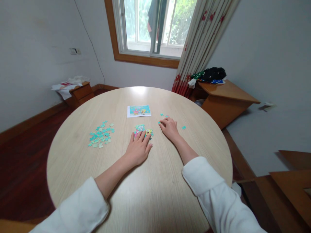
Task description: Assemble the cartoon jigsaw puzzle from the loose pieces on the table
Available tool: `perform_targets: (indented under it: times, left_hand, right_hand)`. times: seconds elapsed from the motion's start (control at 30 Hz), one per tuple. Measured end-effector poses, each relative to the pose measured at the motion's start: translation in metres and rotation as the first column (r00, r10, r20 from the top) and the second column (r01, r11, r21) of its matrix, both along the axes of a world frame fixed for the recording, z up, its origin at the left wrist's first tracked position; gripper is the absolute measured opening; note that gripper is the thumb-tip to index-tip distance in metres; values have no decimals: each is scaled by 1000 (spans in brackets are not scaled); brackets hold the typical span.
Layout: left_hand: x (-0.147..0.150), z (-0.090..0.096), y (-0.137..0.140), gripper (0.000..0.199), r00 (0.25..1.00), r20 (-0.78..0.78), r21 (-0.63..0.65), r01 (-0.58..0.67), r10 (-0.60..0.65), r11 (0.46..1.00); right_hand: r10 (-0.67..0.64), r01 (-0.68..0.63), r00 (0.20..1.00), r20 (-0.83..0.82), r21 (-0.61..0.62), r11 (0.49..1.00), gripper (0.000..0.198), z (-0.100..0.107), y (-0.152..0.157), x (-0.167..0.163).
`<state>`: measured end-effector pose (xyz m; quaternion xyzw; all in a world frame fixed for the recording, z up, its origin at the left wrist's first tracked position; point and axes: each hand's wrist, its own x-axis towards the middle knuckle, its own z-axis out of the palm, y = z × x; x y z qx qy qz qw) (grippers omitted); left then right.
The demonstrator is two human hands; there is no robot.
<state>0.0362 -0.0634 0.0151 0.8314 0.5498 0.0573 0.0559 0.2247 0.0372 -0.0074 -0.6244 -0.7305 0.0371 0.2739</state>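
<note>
My left hand [139, 148] lies flat with its fingers apart over the lower part of a partly joined jigsaw puzzle [140, 127]. A yellow cartoon figure and a pink one show around the fingertips; the hand hides the rest. To the right, my right hand [168, 127] is closed in a pinch on a small teal puzzle piece [159, 122], which sticks out at the fingertips. Loose teal pieces lie near this hand: one puzzle piece [161, 114] beyond it and another puzzle piece [184, 127] to its right.
A heap of loose puzzle pieces [100, 136] is spread at the left of the round table [155, 200]. A printed picture card [139, 111] lies beyond the puzzle. Behind the table stand a wooden cabinet [218, 100] with cloths on it and a small wooden stand [82, 94].
</note>
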Motion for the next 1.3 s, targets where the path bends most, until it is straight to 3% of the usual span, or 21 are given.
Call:
perform_targets:
  times: [0.43,0.63,0.87,1.3]
  left_hand:
    - [0,2,1,52,1000,5,-27,15,-15,1000]
    - [-1,2,1,53,1000,1,-26,13,-13,1000]
    - [-1,-2,2,56,1000,-11,-13,5,-5,1000]
    - [-1,-3,2,59,999,-26,-8,-34,34,999]
  right_hand:
    - [73,-71,995,-69,28,997,25,-12,11,8]
    - [135,-124,984,-116,98,987,28,-19,17,12]
    - [81,-63,984,-158,119,991,11,-16,16,14]
    - [47,-35,981,-187,67,997,5,-14,16,10]
